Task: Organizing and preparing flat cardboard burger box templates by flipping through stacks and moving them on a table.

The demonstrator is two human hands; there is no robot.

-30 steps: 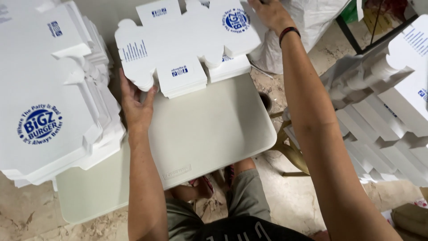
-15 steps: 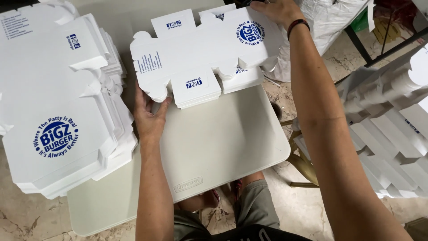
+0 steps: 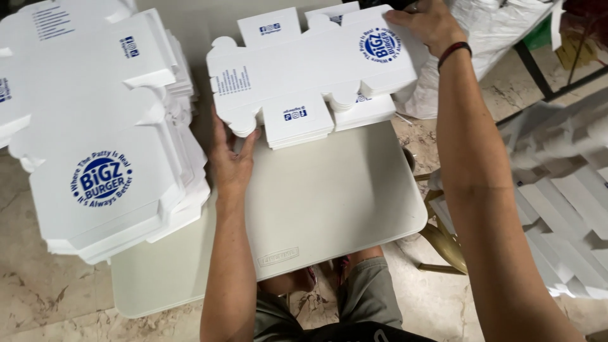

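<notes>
Flat box blanks [image 3: 304, 76], white card printed in blue, lie stacked at the far middle of the pale bench [image 3: 329, 209], long axis left to right. The left hand [image 3: 231, 161] cups the stack's near-left corner, fingers closed on its edge; the right hand [image 3: 427, 25] presses the far-right corner, palm down. A taller stack of blanks [image 3: 95, 126] stands just left.

Left hand [image 3: 231, 161] grips near-left corner of small stack of flat white box blanks [image 3: 304, 76] on cream table [image 3: 329, 202], right hand [image 3: 430, 25] on its far-right corner, fingers curled over edge; taller blank stack [image 3: 95, 133] just left.
</notes>
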